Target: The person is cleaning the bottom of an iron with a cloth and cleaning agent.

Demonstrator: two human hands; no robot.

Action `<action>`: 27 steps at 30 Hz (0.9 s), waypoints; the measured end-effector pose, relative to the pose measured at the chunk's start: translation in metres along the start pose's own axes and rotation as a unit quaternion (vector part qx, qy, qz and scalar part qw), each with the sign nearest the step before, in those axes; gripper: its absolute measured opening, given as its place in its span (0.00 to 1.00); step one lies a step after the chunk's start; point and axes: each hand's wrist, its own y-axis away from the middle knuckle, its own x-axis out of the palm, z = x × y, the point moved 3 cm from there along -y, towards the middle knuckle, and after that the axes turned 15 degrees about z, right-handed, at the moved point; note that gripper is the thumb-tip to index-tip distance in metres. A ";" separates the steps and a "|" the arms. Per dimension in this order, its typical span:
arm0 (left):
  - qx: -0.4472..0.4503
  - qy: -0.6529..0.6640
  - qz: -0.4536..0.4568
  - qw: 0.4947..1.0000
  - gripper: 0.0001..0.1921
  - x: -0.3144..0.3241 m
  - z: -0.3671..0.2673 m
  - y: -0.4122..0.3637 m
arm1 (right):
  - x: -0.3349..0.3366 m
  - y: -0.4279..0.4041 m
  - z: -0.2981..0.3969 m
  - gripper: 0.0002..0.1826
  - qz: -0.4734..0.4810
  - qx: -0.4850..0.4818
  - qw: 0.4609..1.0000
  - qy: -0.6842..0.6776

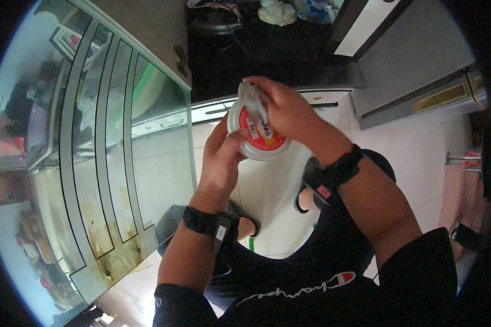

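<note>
A round white plastic tub (234,118) with a red printed label on its face is held in front of me, above the floor. My left hand (225,157) grips it from the left, thumb lying over the label. Against its upper right side, my right hand (284,108) presses a grey cloth (251,98) that covers part of the label. Some fingers of the right hand are hidden behind the cloth and tub. What the tub contains cannot be seen.
On the left stands a glass-fronted cabinet door (159,135) with reflections and brown stains. Behind the tub runs a dark countertop (266,61) with a black appliance (215,20) and a knotted plastic bag (277,13). A grey cabinet (409,61) is at right. Below lies pale tiled floor (270,212).
</note>
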 end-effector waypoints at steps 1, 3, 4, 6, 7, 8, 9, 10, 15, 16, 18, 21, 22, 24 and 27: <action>0.006 0.013 0.013 1.000 0.30 0.002 -0.002 0.001 | -0.002 -0.003 -0.002 0.21 0.003 -0.001 1.000 0.001; 0.001 0.015 -0.001 1.000 0.31 -0.002 0.000 0.002 | -0.004 -0.006 -0.010 0.18 0.020 0.026 0.990 -0.135; 0.011 0.019 -0.015 1.000 0.30 -0.003 -0.001 0.001 | -0.003 -0.004 -0.012 0.19 -0.012 0.051 0.983 -0.174; 0.021 0.024 -0.030 0.999 0.30 -0.004 -0.002 -0.002 | -0.004 0.002 -0.003 0.20 -0.012 0.012 0.990 -0.138; 0.023 0.052 -0.041 0.998 0.29 -0.006 -0.001 -0.004 | -0.004 0.004 0.003 0.21 -0.013 -0.026 0.994 -0.103; 0.026 0.079 -0.052 0.995 0.28 -0.008 0.000 -0.005 | -0.001 0.006 0.005 0.26 0.014 -0.103 0.992 -0.069; 0.026 0.078 -0.054 0.995 0.28 -0.012 0.002 -0.006 | 0.002 0.009 0.009 0.26 0.016 -0.104 0.992 -0.070; 0.018 0.067 -0.062 0.996 0.28 -0.018 0.004 -0.006 | 0.006 0.015 0.020 0.28 0.015 -0.132 0.990 0.043; 0.026 0.049 -0.054 0.997 0.33 -0.017 0.005 -0.004 | 0.012 0.022 0.032 0.29 -0.024 -0.176 0.955 0.238; 0.021 -0.009 -0.048 0.999 0.29 -0.014 0.001 -0.002 | 0.012 0.022 0.029 0.29 -0.025 -0.174 0.955 0.239; 0.015 -0.066 -0.041 0.997 0.27 -0.006 -0.002 0.000 | 0.004 0.017 0.019 0.25 -0.084 -0.135 0.985 0.074; 0.042 -0.040 -0.012 0.998 0.30 0.004 0.003 0.000 | -0.005 0.007 0.009 0.21 -0.059 0.019 0.998 0.013; 0.048 -0.023 -0.019 0.998 0.30 0.002 0.007 -0.001 | -0.003 0.003 0.002 0.19 -0.080 -0.004 0.997 0.004; 0.054 -0.005 -0.025 0.998 0.30 -0.001 0.008 -0.002 | -0.001 0.004 0.002 0.19 -0.059 -0.009 0.998 -0.013; 0.022 0.040 -0.027 0.999 0.28 -0.006 0.007 -0.006 | 0.002 0.009 0.010 0.19 -0.038 -0.047 0.998 -0.013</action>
